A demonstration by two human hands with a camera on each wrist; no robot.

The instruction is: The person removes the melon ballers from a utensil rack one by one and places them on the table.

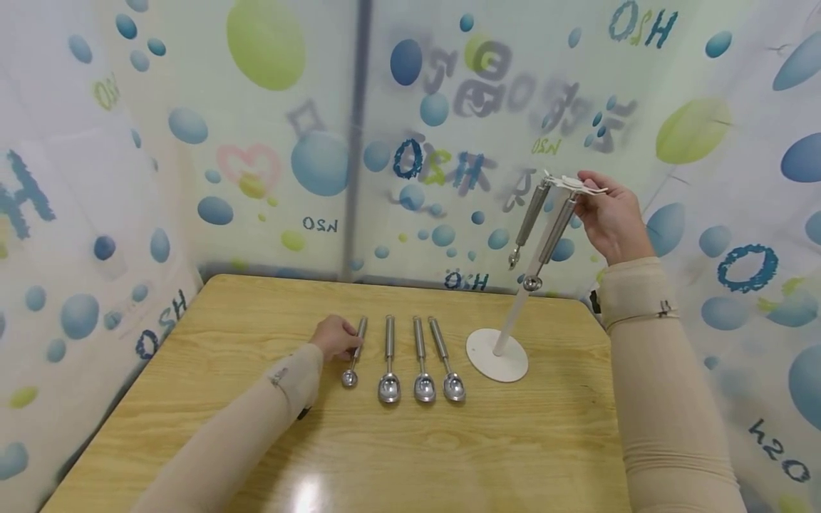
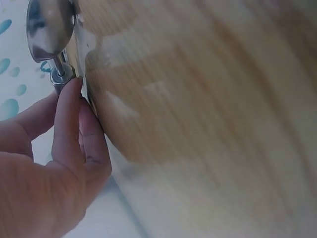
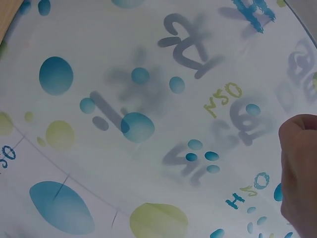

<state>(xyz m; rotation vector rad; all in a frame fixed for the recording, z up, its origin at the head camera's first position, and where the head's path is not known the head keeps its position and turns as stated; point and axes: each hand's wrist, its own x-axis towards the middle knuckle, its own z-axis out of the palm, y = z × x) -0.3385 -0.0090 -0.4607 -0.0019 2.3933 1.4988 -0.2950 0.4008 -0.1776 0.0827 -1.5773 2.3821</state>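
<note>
My left hand [image 1: 335,338] pinches the steel handle of a small scoop [image 1: 349,377] at the left end of a row on the table. In the left wrist view the fingertips close round the handle just below the shiny bowl [image 2: 51,29]. My right hand [image 1: 612,217] grips the flat top of a white utensil stand [image 1: 503,360], up at the right. Two small scoops hang from its hooks, one with its bowl [image 1: 532,283] nearer me. Only part of the right hand [image 3: 299,168] enters the right wrist view; the stand is out of sight there.
Three larger scoops, a left one [image 1: 388,388], a middle one [image 1: 425,387] and a right one [image 1: 454,387], lie side by side between the left hand and the stand's base. A patterned curtain [image 1: 256,178] encloses the wooden table [image 1: 398,456] behind and at the sides.
</note>
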